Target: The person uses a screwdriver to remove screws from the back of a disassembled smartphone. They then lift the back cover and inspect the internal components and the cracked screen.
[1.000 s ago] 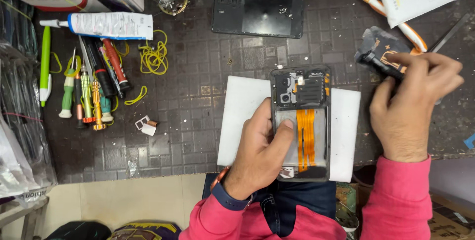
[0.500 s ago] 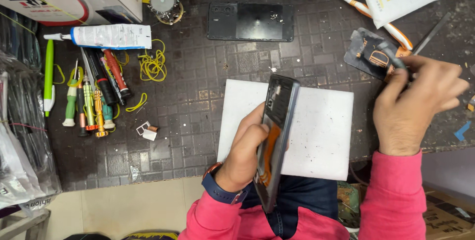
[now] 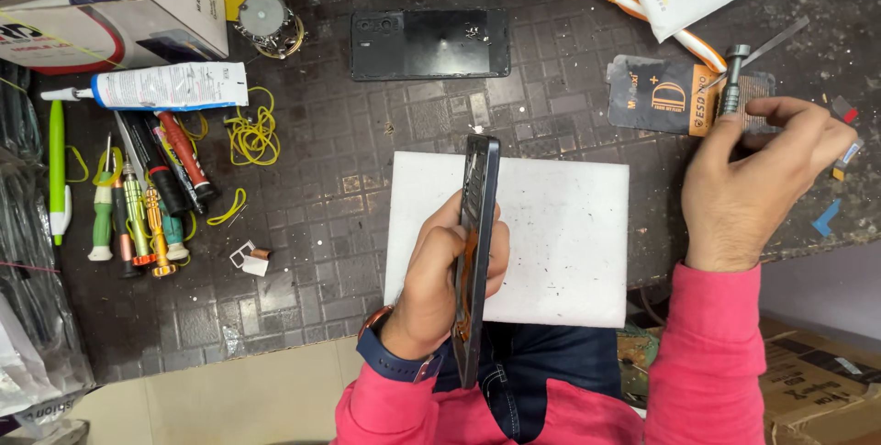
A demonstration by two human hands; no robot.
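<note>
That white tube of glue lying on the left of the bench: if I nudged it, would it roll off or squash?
The white tube lies flat on its side, so it would probably slide or rock rather than roll far. Its body looks soft and a bit flattened, so it likely dents under a squeeze. The cardboard box just behind it would probably stop it going that way.

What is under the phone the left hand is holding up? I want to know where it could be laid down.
Under the phone, held on edge by the left hand, lies a white pad on the dark mat. The hand and phone hide part of the pad.
</note>
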